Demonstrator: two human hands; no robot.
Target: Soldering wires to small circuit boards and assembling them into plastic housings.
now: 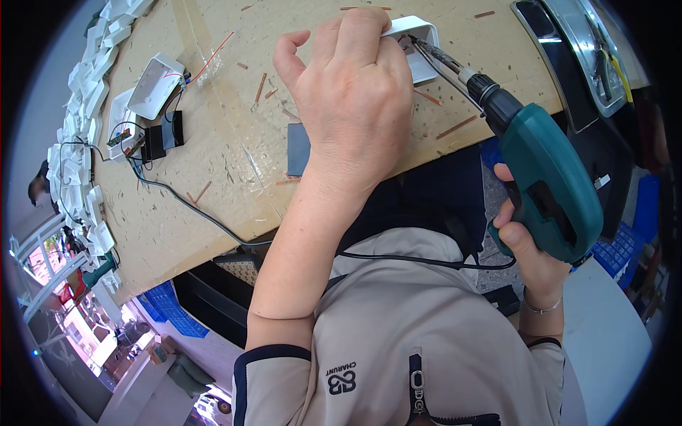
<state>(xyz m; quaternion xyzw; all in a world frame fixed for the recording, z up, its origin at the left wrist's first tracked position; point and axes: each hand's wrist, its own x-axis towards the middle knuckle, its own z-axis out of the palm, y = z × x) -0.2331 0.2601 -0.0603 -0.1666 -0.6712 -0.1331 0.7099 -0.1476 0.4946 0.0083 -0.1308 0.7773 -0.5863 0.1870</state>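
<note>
Left hand clamps one white plastic housing at workbench far edge; right hand fully wrapped around one green electric screwdriver, bit inside housing.

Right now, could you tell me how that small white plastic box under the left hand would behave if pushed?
The white plastic box looks hollow, so probably light and easy to slide. The left hand pins it while the green drill bears in, suggesting it would otherwise shift or tip.

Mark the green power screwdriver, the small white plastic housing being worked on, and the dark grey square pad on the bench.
Green power screwdriver (pixel 550 192), head view, on its body.
Small white plastic housing (pixel 424 44), head view, on its right wall.
Dark grey square pad (pixel 298 149), head view, on its visible left part.
</note>
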